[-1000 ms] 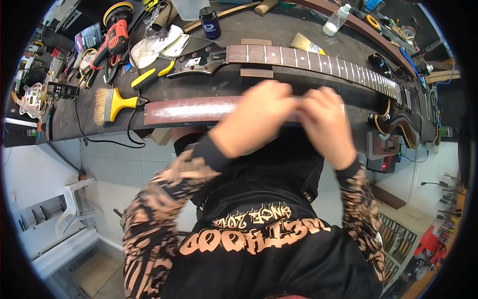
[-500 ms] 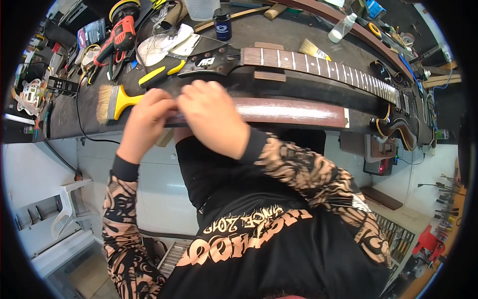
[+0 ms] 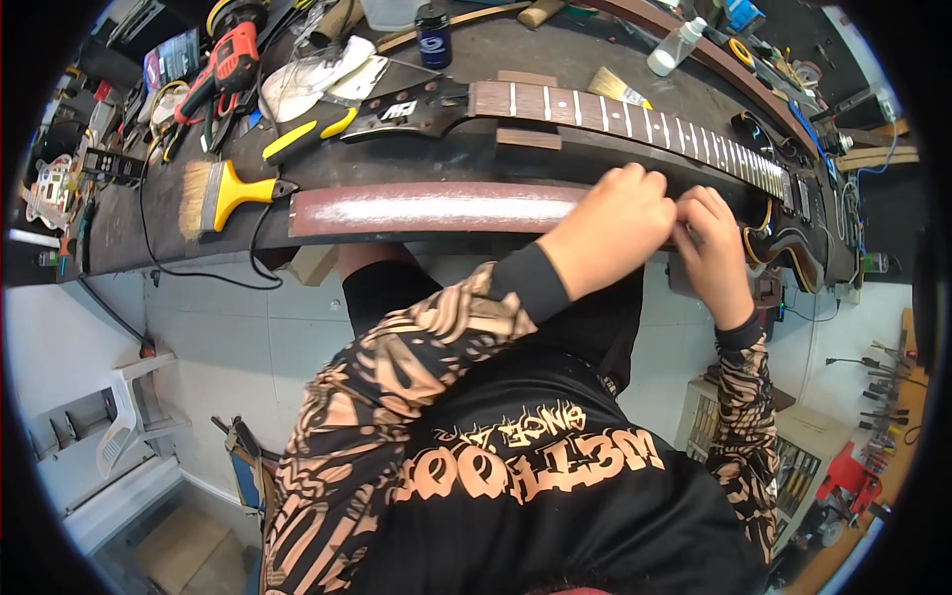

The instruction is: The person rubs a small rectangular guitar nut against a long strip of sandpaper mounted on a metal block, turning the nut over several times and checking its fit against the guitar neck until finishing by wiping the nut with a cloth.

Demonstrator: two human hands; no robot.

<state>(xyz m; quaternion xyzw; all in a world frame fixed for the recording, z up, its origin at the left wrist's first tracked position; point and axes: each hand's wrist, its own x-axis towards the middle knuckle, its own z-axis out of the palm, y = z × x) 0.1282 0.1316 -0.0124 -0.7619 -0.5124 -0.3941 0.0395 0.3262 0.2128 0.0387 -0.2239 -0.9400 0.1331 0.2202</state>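
Note:
Along the bench's front edge lies a long narrow beam faced with a reddish-brown abrasive strip [image 3: 436, 206], whitish along its middle. My left hand [image 3: 620, 226] reaches across to the strip's right end, its fingers curled closed. My right hand [image 3: 709, 233] meets it there, fingertips pinched together. Both hands cover that end, so whatever is between the fingers is hidden. Behind the strip lies a black electric guitar without visible strings, its fretted neck [image 3: 635, 121] pointing left and its headstock [image 3: 407, 114] near yellow-handled pliers [image 3: 307, 137].
A wide brush with a yellow handle [image 3: 233, 196] lies left of the strip. Farther back are a red power sander [image 3: 233, 61], a dark bottle [image 3: 433, 38], a clear squeeze bottle [image 3: 676, 48] and a smaller brush [image 3: 617, 87]. A black cable [image 3: 159, 253] hangs over the bench edge.
Both hands have moved from the strip's left end to its right end. The strip's left part and the wide brush's handle now show. My view has shifted slightly.

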